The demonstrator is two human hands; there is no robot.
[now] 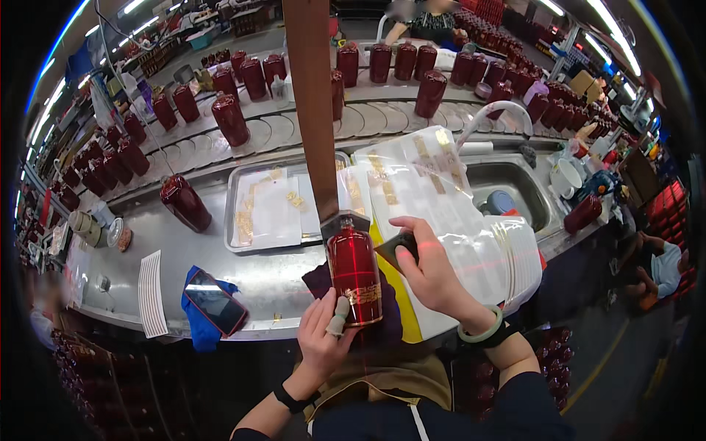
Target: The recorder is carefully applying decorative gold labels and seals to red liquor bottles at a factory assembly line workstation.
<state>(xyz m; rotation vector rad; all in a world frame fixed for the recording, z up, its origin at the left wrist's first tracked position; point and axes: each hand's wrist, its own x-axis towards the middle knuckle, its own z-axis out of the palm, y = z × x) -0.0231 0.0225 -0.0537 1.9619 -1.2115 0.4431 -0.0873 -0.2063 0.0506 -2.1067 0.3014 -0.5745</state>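
A dark red glass bottle (351, 268) with a gold pattern near its base lies or leans on dark cloth in front of me, its neck pointing away. Red laser lines cross it. My left hand (325, 339) grips the bottle's lower left side, with pale finger covers on a finger. Just right of the bottle, my right hand (426, 270) pinches a dark, flat scraper-like piece (396, 248), its edge close to the glass. White sheets with gold decals (423, 173) spread beyond that hand. A metal tray (234, 213) holding more decal sheets is left of the bottle.
A brown post (312, 103) rises behind the bottle. Left are a phone (215, 301) on blue cloth, a striped strip (152, 294) and another red bottle (184, 203). A sink (507, 187) is at right. Bottles line the conveyor (279, 120); other people work beyond.
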